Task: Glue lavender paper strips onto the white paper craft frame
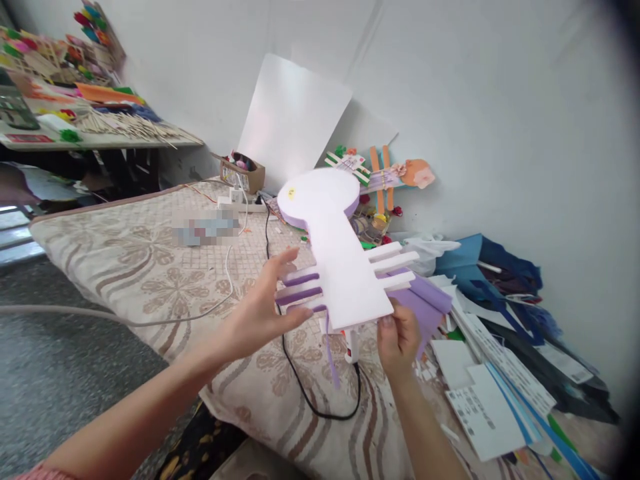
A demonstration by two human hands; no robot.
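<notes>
A white foam-board cutout (345, 267) with purple-covered edges is held up, tilted, over the bed-like covered surface. It has an oval head, a wide body and three prongs on each side. My left hand (265, 300) spans the left prongs, thumb at the lowest one and fingers at the top one. My right hand (399, 337) is closed, pinching the lower right corner. Below the cutout lies a white glue gun (351, 347) with a black cord, partly hidden. A purple strip (332, 360) hangs or lies beside it; I cannot tell which.
Purple paper (425, 307) and cut white boards (487, 407) lie at right, near a blue bag (465, 257). Stick crafts (383, 177) and a white panel (295, 110) lean on the wall. A small carton (250, 175) and power strip (245, 207) stand behind. A craft-laden table (170, 139) is at left.
</notes>
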